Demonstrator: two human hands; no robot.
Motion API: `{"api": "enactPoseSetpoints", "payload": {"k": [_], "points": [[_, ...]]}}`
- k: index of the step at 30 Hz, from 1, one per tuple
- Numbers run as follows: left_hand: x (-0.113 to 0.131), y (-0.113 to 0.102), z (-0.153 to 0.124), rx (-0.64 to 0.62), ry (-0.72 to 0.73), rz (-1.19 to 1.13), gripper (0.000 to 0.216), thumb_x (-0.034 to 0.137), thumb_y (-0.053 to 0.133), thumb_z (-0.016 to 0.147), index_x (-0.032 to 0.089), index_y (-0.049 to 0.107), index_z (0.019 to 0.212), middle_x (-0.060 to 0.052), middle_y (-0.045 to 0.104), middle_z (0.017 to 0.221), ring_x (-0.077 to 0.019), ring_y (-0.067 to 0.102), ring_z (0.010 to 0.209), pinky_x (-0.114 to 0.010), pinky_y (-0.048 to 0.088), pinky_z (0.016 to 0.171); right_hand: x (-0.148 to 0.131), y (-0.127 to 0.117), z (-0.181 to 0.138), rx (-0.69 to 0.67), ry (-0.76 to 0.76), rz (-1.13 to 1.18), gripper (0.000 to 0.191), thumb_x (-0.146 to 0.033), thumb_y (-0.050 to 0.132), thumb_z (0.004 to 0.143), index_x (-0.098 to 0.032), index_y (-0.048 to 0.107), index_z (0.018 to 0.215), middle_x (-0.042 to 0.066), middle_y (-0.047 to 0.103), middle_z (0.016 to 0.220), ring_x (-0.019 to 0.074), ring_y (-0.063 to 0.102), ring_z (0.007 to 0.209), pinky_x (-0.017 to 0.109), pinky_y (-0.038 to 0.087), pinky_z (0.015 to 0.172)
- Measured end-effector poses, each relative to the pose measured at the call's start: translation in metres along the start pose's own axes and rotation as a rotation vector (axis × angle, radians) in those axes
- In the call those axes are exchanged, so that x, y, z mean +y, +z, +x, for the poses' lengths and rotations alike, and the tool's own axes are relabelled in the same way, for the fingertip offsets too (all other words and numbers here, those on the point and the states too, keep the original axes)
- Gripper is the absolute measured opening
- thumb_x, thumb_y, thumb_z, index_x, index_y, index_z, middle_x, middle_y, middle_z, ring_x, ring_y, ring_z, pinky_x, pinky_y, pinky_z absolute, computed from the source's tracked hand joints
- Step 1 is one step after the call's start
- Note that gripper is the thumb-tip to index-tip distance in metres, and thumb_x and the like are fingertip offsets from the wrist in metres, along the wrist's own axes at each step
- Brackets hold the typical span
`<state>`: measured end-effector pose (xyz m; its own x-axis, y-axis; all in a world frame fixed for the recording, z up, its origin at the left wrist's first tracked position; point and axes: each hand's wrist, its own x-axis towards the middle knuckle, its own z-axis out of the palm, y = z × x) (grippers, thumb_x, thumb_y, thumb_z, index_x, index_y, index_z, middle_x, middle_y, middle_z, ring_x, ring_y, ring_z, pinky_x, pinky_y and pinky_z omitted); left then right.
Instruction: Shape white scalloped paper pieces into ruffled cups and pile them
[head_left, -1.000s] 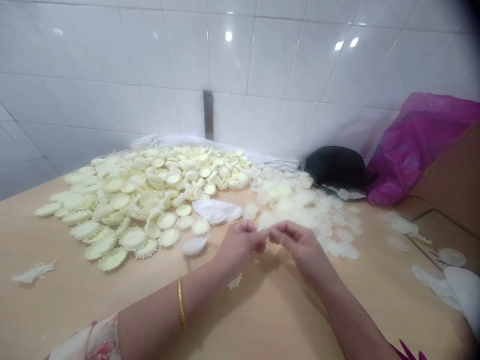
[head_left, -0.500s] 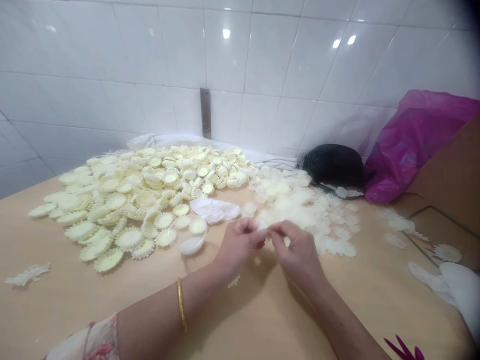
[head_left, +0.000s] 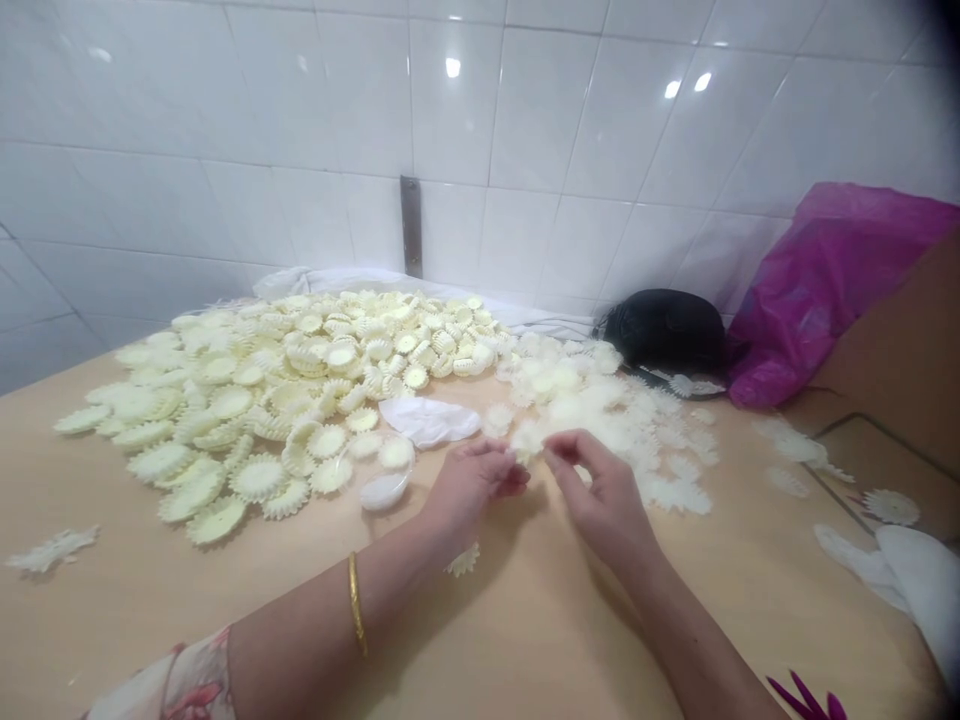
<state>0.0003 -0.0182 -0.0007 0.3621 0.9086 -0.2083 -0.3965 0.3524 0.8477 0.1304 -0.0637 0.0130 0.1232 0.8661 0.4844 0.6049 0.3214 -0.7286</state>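
My left hand (head_left: 480, 485), with a gold bangle on its wrist, has its fingers pinched together; what they hold is too small to make out. Close by on the right, my right hand (head_left: 592, 480) is closed in a pinch of thumb and forefinger. A thin pale scalloped disc (head_left: 529, 437) shows by the fingertips of both hands, blending into the pile behind; its contact with them is unclear. Below my left hand another scalloped piece (head_left: 463, 560) is partly hidden. Behind my right hand spreads a pile of thin whitish scalloped discs (head_left: 600, 400).
A large heap of yellowish fluted cups (head_left: 300, 375) covers the left back of the table. Nearby are a white folded sheet (head_left: 429, 421) and a clear lidded container (head_left: 386, 490). A black bundle (head_left: 664, 330) and a magenta bag (head_left: 817, 300) stand against the tiled wall.
My hands, touching at the fingertips before, are now a little apart. The right fingertips have shifted slightly right and up; a pale disc shows more plainly between the hands.
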Motion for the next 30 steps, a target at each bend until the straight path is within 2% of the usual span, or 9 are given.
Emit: {"api": "enactPoseSetpoints", "payload": {"k": [5,10,18,23,30], "points": [[-0.0024,-0.0001,0.0007,-0.058,0.015,-0.015,0.011,0.01,0.068,0.056,0.011,0.058,0.061,-0.004,0.06,0.062,-0.012,0.057,0.06,-0.029,0.046,0.067,0.0001,0.0018,-0.0015,-0.067,-0.096,-0.038,0.011,-0.023,0.048,0.081,-0.019,0.058,0.078,0.004,0.06,0.077,0.0169,0.056,0.075,0.028,0.043,0.068],[-0.0047,-0.0004,0.0001,-0.038,-0.009,0.025,0.012,0.009,0.069,0.055,0.011,0.061,0.063,-0.004,0.061,0.065,-0.0118,0.057,0.062,-0.028,0.045,0.068,0.0024,0.0031,-0.0012,-0.069,-0.066,-0.034,0.01,-0.025,0.052,0.079,-0.019,0.061,0.079,0.004,0.062,0.079,0.0172,0.058,0.076,0.028,0.043,0.069],[-0.0009,0.0032,-0.0032,-0.044,-0.039,-0.029,0.014,0.011,0.071,0.054,0.01,0.061,0.063,-0.006,0.063,0.066,-0.0143,0.059,0.064,-0.029,0.046,0.069,0.0029,0.0042,-0.0029,-0.031,-0.041,-0.072,0.014,-0.019,0.048,0.08,-0.019,0.061,0.075,0.003,0.062,0.073,0.0158,0.058,0.07,0.027,0.044,0.066],[-0.005,-0.002,-0.001,-0.04,0.003,0.067,0.012,0.013,0.069,0.057,0.013,0.059,0.063,-0.003,0.061,0.062,-0.0131,0.058,0.062,-0.028,0.045,0.067,0.0007,0.0046,-0.0041,-0.025,-0.07,-0.155,0.016,-0.018,0.047,0.08,-0.019,0.062,0.072,0.002,0.063,0.071,0.0164,0.058,0.069,0.027,0.042,0.066],[-0.0093,-0.0028,-0.0019,-0.1,0.076,0.172,0.005,0.013,0.063,0.062,0.012,0.058,0.06,-0.001,0.058,0.059,-0.0083,0.052,0.056,-0.025,0.042,0.064,-0.0003,0.0057,-0.0052,-0.02,-0.112,-0.226,0.021,-0.014,0.043,0.078,-0.018,0.058,0.065,0.003,0.06,0.066,0.0159,0.056,0.067,0.025,0.04,0.062]]}}
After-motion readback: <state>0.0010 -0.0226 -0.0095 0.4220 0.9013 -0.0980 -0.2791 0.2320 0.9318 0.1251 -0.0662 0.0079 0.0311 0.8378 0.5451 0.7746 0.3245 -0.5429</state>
